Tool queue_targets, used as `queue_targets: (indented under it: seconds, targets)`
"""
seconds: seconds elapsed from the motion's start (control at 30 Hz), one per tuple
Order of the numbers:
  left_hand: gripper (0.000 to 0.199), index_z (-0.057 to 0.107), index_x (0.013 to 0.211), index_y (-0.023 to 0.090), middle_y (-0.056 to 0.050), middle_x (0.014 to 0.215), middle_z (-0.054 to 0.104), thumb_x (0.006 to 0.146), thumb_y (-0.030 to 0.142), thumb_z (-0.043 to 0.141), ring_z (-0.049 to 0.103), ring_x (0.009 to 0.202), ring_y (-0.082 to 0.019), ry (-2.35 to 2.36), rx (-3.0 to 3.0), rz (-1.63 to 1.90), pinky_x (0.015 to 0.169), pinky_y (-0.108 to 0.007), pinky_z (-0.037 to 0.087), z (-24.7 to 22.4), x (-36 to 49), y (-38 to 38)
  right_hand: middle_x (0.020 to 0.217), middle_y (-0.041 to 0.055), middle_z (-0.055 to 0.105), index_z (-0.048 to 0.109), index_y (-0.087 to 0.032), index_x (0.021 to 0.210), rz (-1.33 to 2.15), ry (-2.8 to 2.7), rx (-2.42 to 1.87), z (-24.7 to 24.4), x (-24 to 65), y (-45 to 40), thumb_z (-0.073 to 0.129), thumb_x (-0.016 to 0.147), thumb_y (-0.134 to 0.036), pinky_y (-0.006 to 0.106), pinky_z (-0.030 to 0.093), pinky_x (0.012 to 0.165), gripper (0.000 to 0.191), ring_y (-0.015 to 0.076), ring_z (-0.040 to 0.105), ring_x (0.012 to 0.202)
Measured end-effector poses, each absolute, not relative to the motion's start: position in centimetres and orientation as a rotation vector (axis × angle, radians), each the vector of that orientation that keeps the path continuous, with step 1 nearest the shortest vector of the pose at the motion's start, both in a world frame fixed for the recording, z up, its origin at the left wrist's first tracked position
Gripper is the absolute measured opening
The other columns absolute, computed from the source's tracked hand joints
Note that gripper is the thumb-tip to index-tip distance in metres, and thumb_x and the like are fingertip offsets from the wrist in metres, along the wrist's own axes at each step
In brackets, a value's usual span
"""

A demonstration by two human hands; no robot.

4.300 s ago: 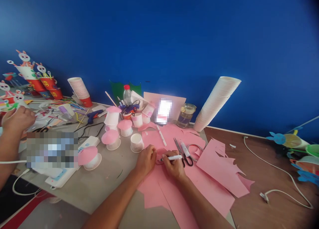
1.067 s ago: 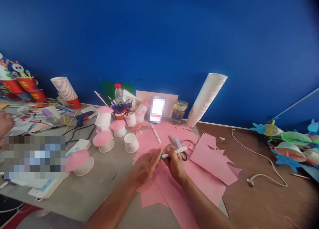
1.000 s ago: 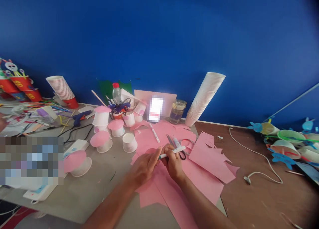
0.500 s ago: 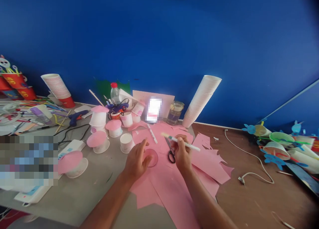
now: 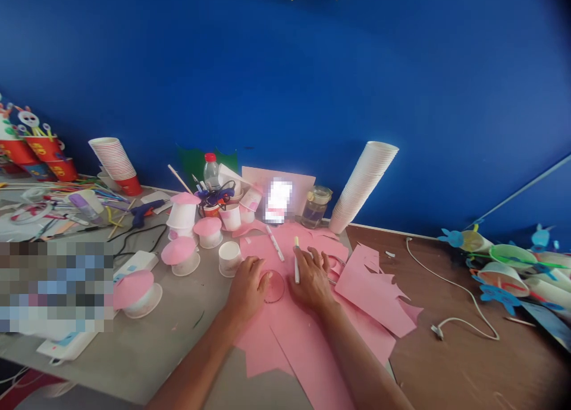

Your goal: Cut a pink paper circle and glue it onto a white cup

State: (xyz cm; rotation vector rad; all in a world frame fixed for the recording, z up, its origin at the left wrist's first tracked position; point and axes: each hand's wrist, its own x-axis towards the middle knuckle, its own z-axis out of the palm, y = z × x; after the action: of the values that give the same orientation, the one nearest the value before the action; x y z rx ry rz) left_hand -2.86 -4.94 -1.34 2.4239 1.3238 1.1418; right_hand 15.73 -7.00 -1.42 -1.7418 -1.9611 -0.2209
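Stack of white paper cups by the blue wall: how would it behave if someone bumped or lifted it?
The tall stack of white paper cups is probably light for its size, being nested thin cups. It stands tilted on a narrow base, so a bump would likely topple it. Lifted, it may hold as one stiff column, though the upper cups could slide apart if tipped.

Left hand [image 5: 247, 291] pressed on pink paper [image 5: 303, 353], just beside pink disc [image 5: 273, 287]; white marker [image 5: 296, 261] held upright in right hand [image 5: 312, 280]; cup stack [image 5: 361, 187] stood beyond, leaning against blue wall [image 5: 285, 83].
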Motion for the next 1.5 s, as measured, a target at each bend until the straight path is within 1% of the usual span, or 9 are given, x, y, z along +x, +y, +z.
queue_targets:
  seconds: [0.13,0.27,0.37,0.5,0.67,0.93,1.2,1.37,1.5]
  targets:
    - [0.02,0.058,0.105,0.018,-0.009,0.094,0.061,0.087,0.022,0.049,0.058,0.093,-0.025,1.341,2.436,1.096,0.083,-0.042,0.049,-2.0,-2.9,-4.7,0.121,0.0118,0.059,0.04,-0.017,0.136,-0.204,-1.945,-1.688,-1.3,16.3,-7.1,0.053,0.074,-0.032,0.054,0.012,0.106,0.065,0.0341,0.038,0.123]
    - [0.022,0.058,0.106,0.016,-0.01,0.095,0.061,0.088,0.022,0.049,0.06,0.092,-0.025,1.34,2.412,1.029,0.081,-0.041,0.05,-2.6,-2.8,-4.6,0.11,0.0137,0.062,0.053,-0.016,0.121,-0.325,-1.608,-1.714,-1.7,17.8,-6.7,0.049,0.082,-0.03,0.05,0.026,0.099,0.042,0.0305,0.05,0.107]
    - [0.022,0.059,0.106,0.017,-0.009,0.095,0.062,0.088,0.022,0.048,0.061,0.091,-0.024,1.337,2.396,1.026,0.08,-0.039,0.05,-2.9,-2.7,-4.6,0.099,0.0143,0.063,0.059,-0.014,0.111,-0.396,-1.424,-1.825,-2.2,18.8,-6.4,0.05,0.083,-0.031,0.046,0.032,0.091,0.034,0.0295,0.052,0.096]
    - [0.023,0.058,0.106,0.016,-0.009,0.093,0.063,0.087,0.022,0.048,0.061,0.087,-0.024,1.352,2.378,1.01,0.077,-0.039,0.05,-3.1,-2.7,-4.6,0.089,0.0118,0.067,0.061,-0.015,0.108,-0.373,-1.483,-1.952,-2.5,18.8,-6.5,0.055,0.079,-0.033,0.047,0.027,0.09,0.034,0.0297,0.053,0.091]
    - [0.022,0.058,0.105,0.015,-0.01,0.09,0.063,0.088,0.023,0.046,0.062,0.084,-0.023,1.365,2.361,0.984,0.075,-0.038,0.051,-3.3,-2.8,-4.4,0.094,0.014,0.068,0.06,-0.016,0.109,-0.354,-1.587,-2.056,-2.7,18.2,-6.7,0.055,0.076,-0.023,0.046,0.024,0.089,0.034,0.0312,0.053,0.095]
    - [0.024,0.056,0.109,0.016,-0.01,0.096,0.065,0.088,0.02,0.046,0.062,0.094,-0.024,1.415,2.361,0.947,0.081,-0.038,0.05,-3.3,-2.7,-4.5,0.084,0.007,0.069,0.056,-0.016,0.111,-0.316,-1.509,-1.989,-3.4,18.8,-6.1,0.049,0.081,-0.019,0.039,0.024,0.089,0.032,0.0228,0.055,0.085]
    - [0.023,0.057,0.106,0.015,-0.01,0.093,0.067,0.087,0.021,0.046,0.064,0.085,-0.023,1.418,2.313,0.917,0.077,-0.037,0.051,-3.1,-2.8,-4.4,0.095,0.0095,0.068,0.06,-0.016,0.11,-0.399,-1.473,-1.969,-2.8,18.1,-6.2,0.051,0.08,-0.024,0.038,0.023,0.089,0.032,0.0235,0.054,0.089]
    - [0.025,0.058,0.107,0.014,-0.011,0.099,0.068,0.087,0.021,0.045,0.064,0.092,-0.024,1.412,2.317,0.94,0.081,-0.039,0.051,-3.3,-2.7,-4.4,0.073,0.0044,0.07,0.066,-0.019,0.098,-0.32,-1.519,-1.928,-2.4,17.8,-6.7,0.051,0.081,-0.02,0.038,0.019,0.09,0.023,0.0222,0.055,0.087]
    - [0.025,0.058,0.107,0.014,-0.011,0.101,0.068,0.087,0.021,0.046,0.064,0.095,-0.025,1.42,2.319,0.934,0.083,-0.039,0.051,-3.4,-2.7,-4.4,0.072,0.0036,0.071,0.069,-0.021,0.087,-0.285,-1.595,-1.957,-2.3,17.4,-6.9,0.053,0.078,-0.016,0.039,0.016,0.091,0.019,0.021,0.055,0.087]
